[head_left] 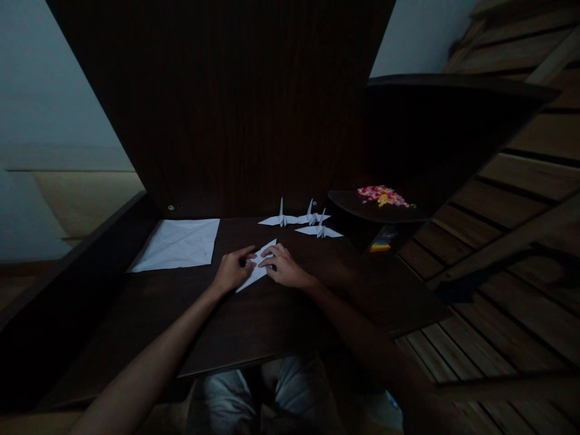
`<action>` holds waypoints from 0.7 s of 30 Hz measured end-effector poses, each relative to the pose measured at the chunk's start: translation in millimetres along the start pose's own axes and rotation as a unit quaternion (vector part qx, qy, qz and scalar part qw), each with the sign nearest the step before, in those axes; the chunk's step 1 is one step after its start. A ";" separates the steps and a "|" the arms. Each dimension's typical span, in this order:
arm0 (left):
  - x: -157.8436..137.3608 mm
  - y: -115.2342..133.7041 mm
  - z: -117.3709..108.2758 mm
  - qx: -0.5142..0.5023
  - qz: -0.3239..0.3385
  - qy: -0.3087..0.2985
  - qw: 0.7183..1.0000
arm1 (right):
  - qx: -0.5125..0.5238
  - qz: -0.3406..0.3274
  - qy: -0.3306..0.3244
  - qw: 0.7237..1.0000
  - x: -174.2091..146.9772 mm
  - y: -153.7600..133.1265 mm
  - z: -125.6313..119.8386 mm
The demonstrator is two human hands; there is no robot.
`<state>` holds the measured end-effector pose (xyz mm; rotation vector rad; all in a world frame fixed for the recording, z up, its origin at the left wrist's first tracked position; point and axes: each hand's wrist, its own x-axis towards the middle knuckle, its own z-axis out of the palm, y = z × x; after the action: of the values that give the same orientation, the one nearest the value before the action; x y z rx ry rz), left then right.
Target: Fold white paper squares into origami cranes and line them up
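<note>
A white sheet of folded paper (250,282), shaped like a narrow diamond, lies slanted on the dark desk between my hands. My left hand (232,270) grips its left side, thumb and fingers bent over the paper. On the right side, the curled fingers and thumb of my right hand (284,268) press on the folds. Just beyond stand three white origami cranes: a left one (281,220), a back right one (311,217) and a nearer one (320,231). Some of the paper's creases are hidden under my fingers.
Flat creased white paper (181,244) lies at the desk's left. A raised side panel (67,260) borders that end. To the right, a rounded corner shelf (353,204) bears a pile of small colourful pieces (384,195). Wooden slats (498,302) stand further right.
</note>
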<state>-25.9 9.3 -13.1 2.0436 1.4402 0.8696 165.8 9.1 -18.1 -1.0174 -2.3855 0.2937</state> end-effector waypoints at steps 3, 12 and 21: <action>0.2 -0.3 1.0 0.033 -0.001 0.033 0.999 | 0.006 0.000 -0.005 1.000 0.4 0.6 -1.4; 3.6 -5.9 0.9 0.107 0.033 0.001 0.994 | 0.019 0.008 0.000 1.000 0.2 2.1 -3.4; 3.8 -7.0 0.7 0.107 0.038 -0.001 0.994 | 0.019 0.001 0.006 1.000 -1.2 1.5 -3.4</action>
<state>-28.8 15.1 -17.6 2.2681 1.5210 0.7717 169.3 9.3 -16.4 -1.0027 -2.3587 0.3303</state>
